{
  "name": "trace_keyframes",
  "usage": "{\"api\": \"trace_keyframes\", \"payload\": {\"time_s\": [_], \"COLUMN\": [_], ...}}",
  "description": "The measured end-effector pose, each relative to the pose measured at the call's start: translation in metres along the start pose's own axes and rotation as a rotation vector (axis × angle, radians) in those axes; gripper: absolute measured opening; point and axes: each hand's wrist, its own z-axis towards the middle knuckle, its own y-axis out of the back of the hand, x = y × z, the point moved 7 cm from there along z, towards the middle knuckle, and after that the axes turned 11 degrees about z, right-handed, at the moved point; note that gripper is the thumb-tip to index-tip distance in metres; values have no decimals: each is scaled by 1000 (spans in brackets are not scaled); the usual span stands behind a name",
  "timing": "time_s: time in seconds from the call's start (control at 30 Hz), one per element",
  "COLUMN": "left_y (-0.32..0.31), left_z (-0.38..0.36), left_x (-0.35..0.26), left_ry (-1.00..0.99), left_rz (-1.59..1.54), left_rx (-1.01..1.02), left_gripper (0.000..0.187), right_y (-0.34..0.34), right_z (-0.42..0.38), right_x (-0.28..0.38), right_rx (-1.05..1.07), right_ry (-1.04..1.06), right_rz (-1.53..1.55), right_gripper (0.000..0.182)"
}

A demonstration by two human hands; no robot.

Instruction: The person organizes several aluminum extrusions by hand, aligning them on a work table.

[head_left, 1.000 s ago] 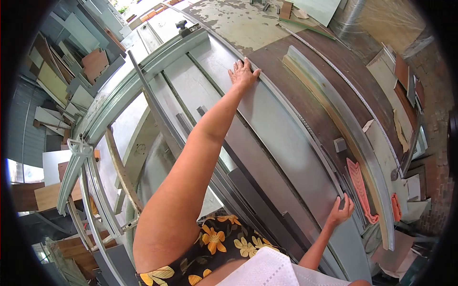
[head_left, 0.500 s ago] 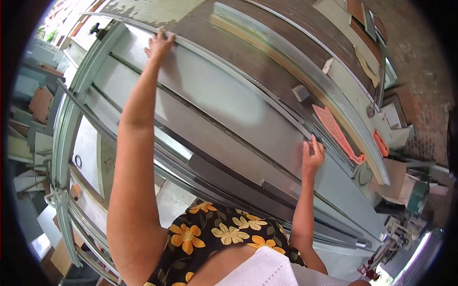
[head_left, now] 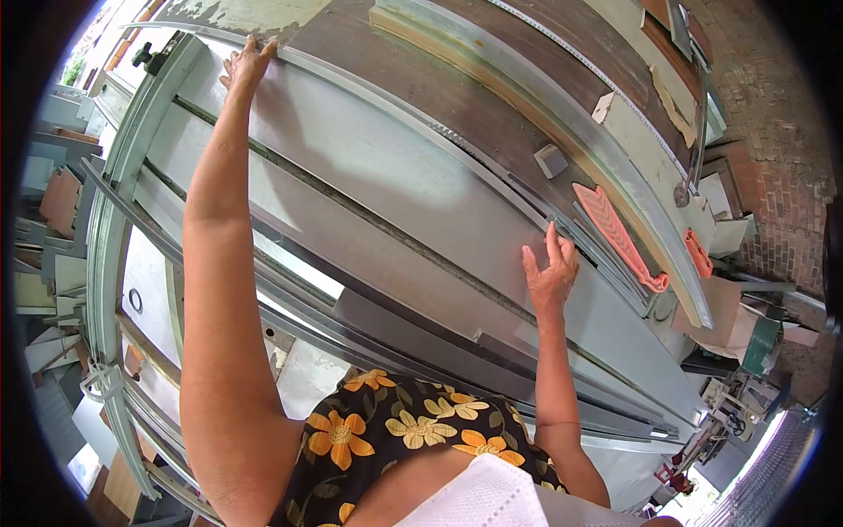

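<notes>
A long, thin grey metal strip (head_left: 386,107) lies along the far edge of the grey metal-topped table. My left hand (head_left: 248,66) reaches to its far left part, fingers spread with their tips on the strip. My right hand (head_left: 553,270) is over the grey surface near the strip's right part. Its fingers are apart and the index fingertip points at the strip; whether it touches is hard to see. Beside that hand lie several thin metal bars (head_left: 606,259) and a pink-orange slatted plastic piece (head_left: 610,230).
Beyond the strip, a brown board (head_left: 351,53) carries a long metal-and-wood rail (head_left: 527,110) and a small grey block (head_left: 551,161). Dark grey metal lengths (head_left: 413,338) lie along the near side. A black knob (head_left: 151,58) stands at the left end; a brick floor (head_left: 799,211) shows right.
My view has shifted a little, and both hands appear slightly further left. My right hand's fingers have spread more. The left hand stays at the strip.
</notes>
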Motion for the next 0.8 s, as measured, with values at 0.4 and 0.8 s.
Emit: {"api": "trace_keyframes", "payload": {"time_s": [0.4,0.8], "left_y": [10,9], "left_z": [-14,-38], "left_x": [-25,-40], "left_ry": [112,198], "left_rz": [30,-79], "left_rx": [-91,-86], "left_gripper": [71,70], "right_y": [-10,-19], "right_z": [8,17], "right_x": [21,50], "right_rx": [60,-32], "right_ry": [-14,-44], "right_rz": [-31,15], "right_gripper": [64,68]}}
